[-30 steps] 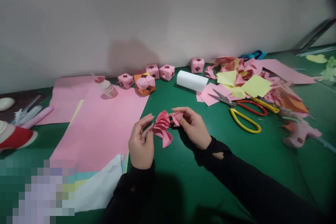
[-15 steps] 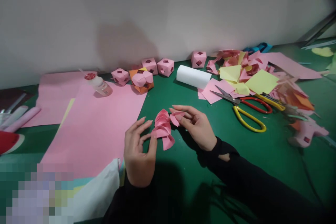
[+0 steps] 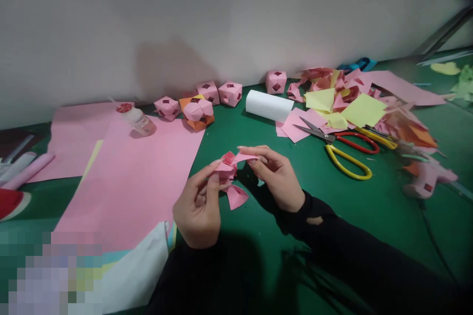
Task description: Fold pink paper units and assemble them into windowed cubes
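Note:
My left hand (image 3: 198,206) pinches a small stack of folded pink paper pieces (image 3: 226,171) between thumb and fingers, just above the green table (image 3: 281,216). One folded pink piece (image 3: 236,196) lies on the table right below it. My right hand (image 3: 278,177) holds another folded pink paper piece (image 3: 244,157) at its fingertips, touching the top of the stack. Both arms wear black sleeves.
A large pink sheet (image 3: 140,172) lies to the left with a small glue bottle (image 3: 136,118). Pink paper cubes (image 3: 218,93) line the wall. A white roll (image 3: 269,105), scissors (image 3: 343,150), paper scraps (image 3: 351,103) and a pink glue gun (image 3: 428,179) lie to the right.
My left hand closed on the fanned row of pink pieces and gathered it into a stack. My right hand brought its piece against the top of it.

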A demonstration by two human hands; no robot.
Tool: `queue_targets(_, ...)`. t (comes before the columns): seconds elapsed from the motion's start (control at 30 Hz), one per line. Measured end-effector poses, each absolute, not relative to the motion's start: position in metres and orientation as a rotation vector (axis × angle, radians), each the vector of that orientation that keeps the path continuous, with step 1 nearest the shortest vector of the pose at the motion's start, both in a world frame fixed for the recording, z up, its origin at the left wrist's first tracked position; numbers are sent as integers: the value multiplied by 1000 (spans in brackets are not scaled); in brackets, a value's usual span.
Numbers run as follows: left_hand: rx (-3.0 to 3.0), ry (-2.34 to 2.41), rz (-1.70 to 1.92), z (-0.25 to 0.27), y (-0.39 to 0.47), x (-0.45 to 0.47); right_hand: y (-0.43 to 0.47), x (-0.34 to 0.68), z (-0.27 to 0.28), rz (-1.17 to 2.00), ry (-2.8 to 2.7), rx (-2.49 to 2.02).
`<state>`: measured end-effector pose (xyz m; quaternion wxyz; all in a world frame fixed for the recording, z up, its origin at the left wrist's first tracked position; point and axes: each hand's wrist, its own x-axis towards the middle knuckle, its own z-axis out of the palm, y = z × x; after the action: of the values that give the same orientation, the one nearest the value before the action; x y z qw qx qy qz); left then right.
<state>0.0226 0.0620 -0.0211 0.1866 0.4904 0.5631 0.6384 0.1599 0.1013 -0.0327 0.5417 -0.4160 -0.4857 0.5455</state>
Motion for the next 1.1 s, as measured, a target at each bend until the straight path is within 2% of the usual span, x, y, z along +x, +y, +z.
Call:
queue_targets(0.23, 1436, 1454, 1859, -28, 72, 12, 104, 165, -29, 1572, -1029, -883)
queue_targets(0.37, 1491, 1583, 1919, -26, 79, 14, 107, 163, -29, 1749, -891, -828)
queue_targets(0.6, 1473, 1390, 1867, -29, 82, 17, 113, 163, -28, 1869, -658, -762)
queue_targets(0.87, 919, 1051, 1693, -29, 86, 6, 114, 166, -28, 1911, -604, -750)
queue_targets(1.1, 635, 1089, 1702, -29, 87, -5, 114, 169, -27, 1945, -600, -785)
